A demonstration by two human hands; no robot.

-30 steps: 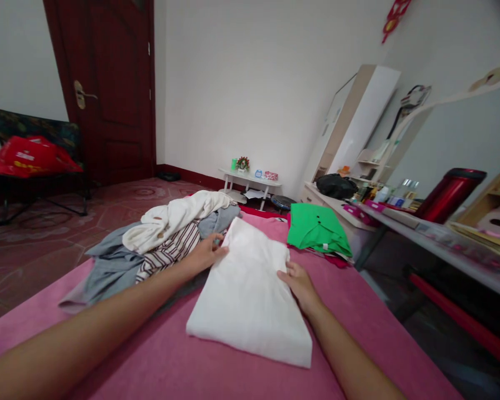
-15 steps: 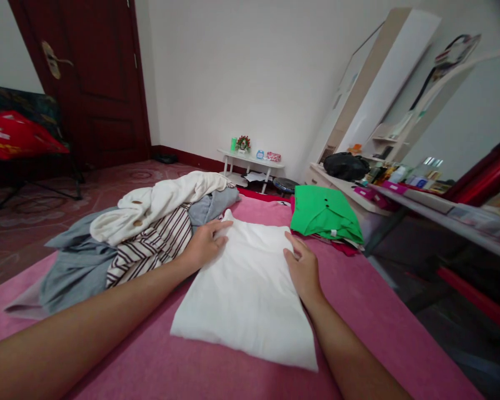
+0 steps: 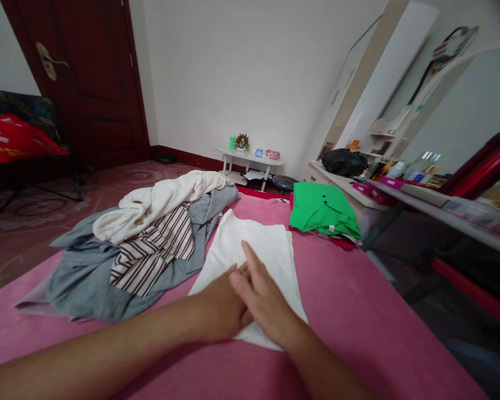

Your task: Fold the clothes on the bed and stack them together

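Note:
A folded white garment (image 3: 254, 244) lies on the pink bed cover (image 3: 350, 311) in front of me. Both my hands rest on its near end, side by side and touching. My right hand (image 3: 263, 297) lies flat with its fingers stretched out over the cloth, holding nothing. My left hand (image 3: 220, 304) presses down beside it, partly tucked under the right hand, with only a fingertip showing. To the left lies a heap of clothes: a cream garment (image 3: 162, 203), a striped shirt (image 3: 154, 250) and a grey one (image 3: 79, 278).
A folded green shirt (image 3: 323, 210) sits at the bed's far right. Beyond it are a dresser with a black bag (image 3: 344, 162), a small white table (image 3: 250, 161), a dark red door (image 3: 87, 83) and a chair with a red bag (image 3: 12, 141).
Both hands slid back from the white garment's far corners to its near end and came together. The garment now looks narrower. The camera tilted slightly.

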